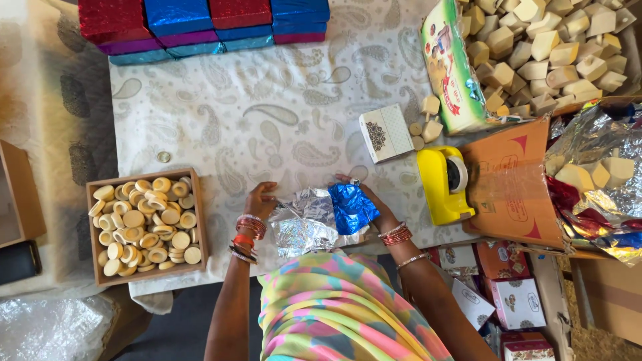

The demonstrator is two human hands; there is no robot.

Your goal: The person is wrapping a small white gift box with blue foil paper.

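My left hand (259,198) presses flat on the silver foil sheet (301,227); my right hand (369,200) pinches the blue-wrapped piece (352,207) lying on it. I'd keep the foil taut, folding right beside the yellow tape dispenser (444,184).

Tray of discs (146,227) left of foil sheet (304,224); tape dispenser (445,184) right; small box (386,133) beyond.

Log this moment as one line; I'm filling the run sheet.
left hand: on silver foil sheet | right hand: holding blue foil-wrapped item | yellow tape dispenser: right

silver foil (301,227): crumpled, shiny sheet, flat between both hands, left edge under left fingertips
blue foil (352,207): crinkled metallic piece, on silver foil's right part, against right hand
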